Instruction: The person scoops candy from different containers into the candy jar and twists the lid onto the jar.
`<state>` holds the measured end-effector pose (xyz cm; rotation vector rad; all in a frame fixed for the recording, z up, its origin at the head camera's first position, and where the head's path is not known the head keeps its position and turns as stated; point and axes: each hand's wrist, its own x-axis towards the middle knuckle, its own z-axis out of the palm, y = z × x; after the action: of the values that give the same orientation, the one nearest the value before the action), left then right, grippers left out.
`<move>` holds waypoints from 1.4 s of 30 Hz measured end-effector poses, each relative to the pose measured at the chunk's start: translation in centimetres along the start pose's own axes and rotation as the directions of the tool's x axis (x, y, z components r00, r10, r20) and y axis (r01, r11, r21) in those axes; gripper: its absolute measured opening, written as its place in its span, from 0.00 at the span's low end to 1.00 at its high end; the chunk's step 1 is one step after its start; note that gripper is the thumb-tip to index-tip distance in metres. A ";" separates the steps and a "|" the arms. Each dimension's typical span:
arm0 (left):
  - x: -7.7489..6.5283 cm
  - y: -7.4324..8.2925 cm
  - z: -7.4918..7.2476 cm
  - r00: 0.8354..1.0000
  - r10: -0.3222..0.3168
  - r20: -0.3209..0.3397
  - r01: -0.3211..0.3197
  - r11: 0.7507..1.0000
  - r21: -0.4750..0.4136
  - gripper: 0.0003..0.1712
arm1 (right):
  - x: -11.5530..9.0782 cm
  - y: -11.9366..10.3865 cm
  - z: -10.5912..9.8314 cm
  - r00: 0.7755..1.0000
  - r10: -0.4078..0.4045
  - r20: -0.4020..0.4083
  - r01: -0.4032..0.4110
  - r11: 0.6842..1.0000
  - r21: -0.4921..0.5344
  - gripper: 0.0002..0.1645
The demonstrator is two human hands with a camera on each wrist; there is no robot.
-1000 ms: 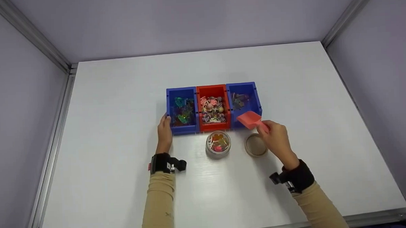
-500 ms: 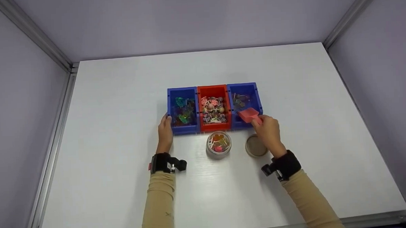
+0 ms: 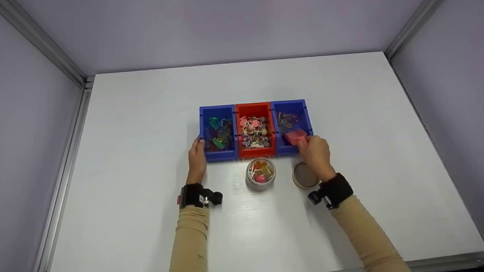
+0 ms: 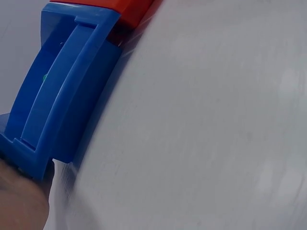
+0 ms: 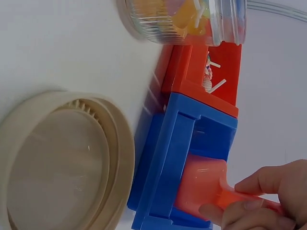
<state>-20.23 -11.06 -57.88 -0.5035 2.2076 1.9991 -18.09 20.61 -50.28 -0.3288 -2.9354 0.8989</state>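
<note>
My right hand [image 3: 317,155] grips the handle of a pink scoop [image 3: 295,136], fingers curled round it. The scoop's blade [image 5: 201,184] dips into the right blue bin [image 3: 281,150], near its front wall. Small dark and purplish candies [image 3: 285,119] lie farther back in that bin. At the left blue bin [image 3: 221,155], my left hand [image 3: 197,160] lies against the outer left side with the thumb by the rim; most of its fingers are hidden. That bin holds green and dark clear pieces [image 3: 220,133]. Between the two stands a red bin [image 3: 257,152] with several lollipops [image 3: 254,129].
In front of the red bin an uncovered glass jar [image 3: 261,174] holds orange, yellow and pink candies with white sticks. A beige round lid [image 5: 124,143] lies inside up, just below my right hand. White table [image 3: 144,136] spreads around, with pale walls [image 3: 237,26] behind.
My right hand has moved left and slightly forward, lowering the scoop into the right blue bin. The left hand has stayed at the left bin's side.
</note>
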 end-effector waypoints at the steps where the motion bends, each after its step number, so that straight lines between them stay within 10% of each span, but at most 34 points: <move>1: 0.0 -0.1 0.0 1.000 0.003 0.000 -0.003 1.000 0.000 0.31 | 0.1 0.0 0.0 1.000 0.005 0.007 -0.005 1.000 -0.002 0.15; 20: -0.1 0.2 -0.1 0.998 0.061 0.018 -0.063 0.991 0.116 0.31 | 1.5 -0.3 1.3 0.996 0.083 0.022 -0.083 0.996 0.009 0.17; 31: -0.3 0.1 -0.4 0.996 0.084 0.025 -0.087 0.990 0.115 0.31 | 0.9 -0.5 2.9 0.991 -0.042 -0.126 0.044 0.999 0.012 0.18; 42: -0.2 0.1 -0.3 0.996 0.093 0.014 -0.094 0.988 0.123 0.31 | 1.6 -1.9 2.0 0.994 0.099 -0.041 -0.099 0.995 -0.012 0.18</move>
<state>-20.06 -11.31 -57.70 -0.3827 2.3726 1.8875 -20.21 18.35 -50.94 -0.4910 -2.9123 0.8731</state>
